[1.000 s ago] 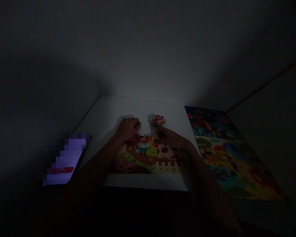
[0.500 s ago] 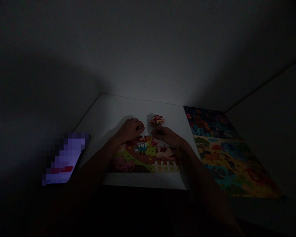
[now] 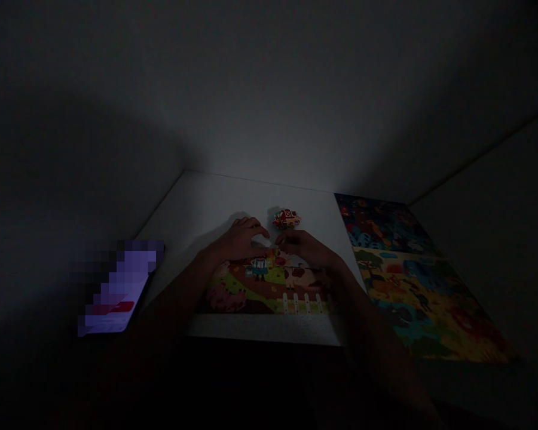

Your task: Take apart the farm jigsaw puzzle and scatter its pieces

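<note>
The scene is dark, lit only over a white table point(image 3: 206, 203). A partly built farm jigsaw point(image 3: 269, 286) lies near the front edge, showing a farmer, a pig, a cow and a fence. My left hand point(image 3: 240, 239) rests at the puzzle's upper edge, fingers curled and reaching right. My right hand point(image 3: 302, 246) sits beside it, fingers bent, fingertips almost meeting the left hand's over the top row. Something small and pale shows between the fingertips; I cannot make out what it is. A small heap of loose pieces point(image 3: 287, 218) lies just behind both hands.
A finished colourful animal puzzle point(image 3: 412, 280) covers the table's right side. A lit, blurred screen point(image 3: 116, 286) lies off the table's left front corner. Walls close in behind the table and to the left.
My left hand has slid right along the puzzle's top edge, toward my right hand. The right hand has shifted slightly up. The heap of pieces has stayed put.
</note>
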A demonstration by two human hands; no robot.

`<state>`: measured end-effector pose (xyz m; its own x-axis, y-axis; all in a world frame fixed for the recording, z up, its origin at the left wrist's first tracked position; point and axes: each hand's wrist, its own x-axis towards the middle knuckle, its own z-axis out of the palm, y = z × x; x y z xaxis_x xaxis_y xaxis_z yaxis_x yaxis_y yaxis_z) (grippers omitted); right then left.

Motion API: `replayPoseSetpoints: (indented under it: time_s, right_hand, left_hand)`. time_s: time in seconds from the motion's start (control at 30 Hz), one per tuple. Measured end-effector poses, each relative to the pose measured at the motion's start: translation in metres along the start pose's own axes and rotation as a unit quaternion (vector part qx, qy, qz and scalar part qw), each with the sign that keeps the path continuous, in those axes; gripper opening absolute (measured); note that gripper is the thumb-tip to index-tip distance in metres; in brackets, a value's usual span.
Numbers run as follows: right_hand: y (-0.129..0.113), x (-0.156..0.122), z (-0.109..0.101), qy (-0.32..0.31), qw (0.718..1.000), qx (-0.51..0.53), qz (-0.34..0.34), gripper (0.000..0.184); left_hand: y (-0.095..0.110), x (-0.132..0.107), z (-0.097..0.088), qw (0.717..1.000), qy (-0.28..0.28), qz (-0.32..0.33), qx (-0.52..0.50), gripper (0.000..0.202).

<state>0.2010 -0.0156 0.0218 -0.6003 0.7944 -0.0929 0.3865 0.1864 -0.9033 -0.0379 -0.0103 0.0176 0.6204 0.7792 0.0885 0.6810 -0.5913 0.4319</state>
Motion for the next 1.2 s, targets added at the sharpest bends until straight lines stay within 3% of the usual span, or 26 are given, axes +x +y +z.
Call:
replayPoseSetpoints:
  time_s: [0.3,0.53,0.83,1.03,1.2]
  right_hand:
    - [-0.005,-0.002,-0.002,-0.020,0.999,0.036,0.016,0.022]
    - [-0.004,-0.001,-0.002,0.026,0.998,0.019,0.050,0.022]
    - [-0.013,-0.002,-0.003,0.013,0.999,0.031,0.032,0.019]
    - [-0.008,-0.002,-0.003,0.078,0.995,0.055,0.041,0.022]
    - [-0.005,-0.003,-0.003,0.062,0.994,0.082,0.043,0.025]
  left_hand:
    - [0.001,-0.001,0.000,1.000,0.002,0.013,-0.009,0.032]
    - [0.004,-0.001,-0.001,0.999,0.001,0.025,-0.027,0.027]
    - [0.004,0.000,-0.001,0.999,-0.012,0.025,-0.028,0.025]
    - [0.002,0.000,0.002,0.999,0.002,0.022,-0.036,0.025]
    - [-0.002,0.002,0.004,0.999,0.003,0.007,-0.041,0.022]
